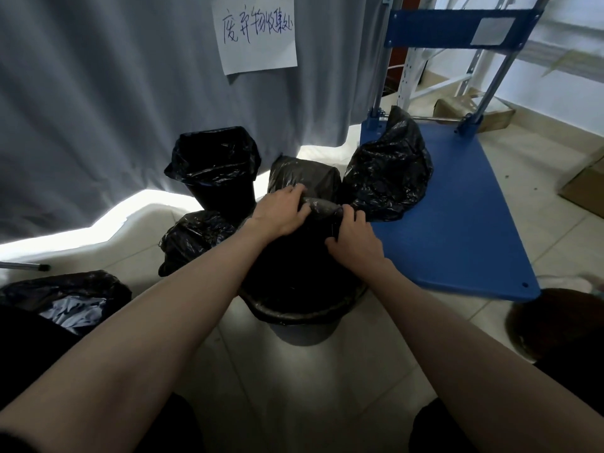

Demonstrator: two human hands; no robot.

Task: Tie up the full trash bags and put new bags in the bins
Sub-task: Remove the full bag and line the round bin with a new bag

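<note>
Far left, on floor: open black bag [65, 297], pale scraps inside. Behind: lined bin [214, 168]; tied bag [192, 238] in front of it. Centre: grey bin [302, 333], black liner [294, 273] pulled up, neck gathered. Left hand [282, 210] fingers curled round twisted neck; right hand [354, 238] pinches same neck just beside. Film thin, soft, likely slippery; best gripped high on bunched neck, not sidewall. Right: filled bag [390, 168] on blue cart [457, 223].

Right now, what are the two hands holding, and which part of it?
Both the left hand and the right hand grip the black trash bag in the grey bin, by its gathered top edge.
</note>
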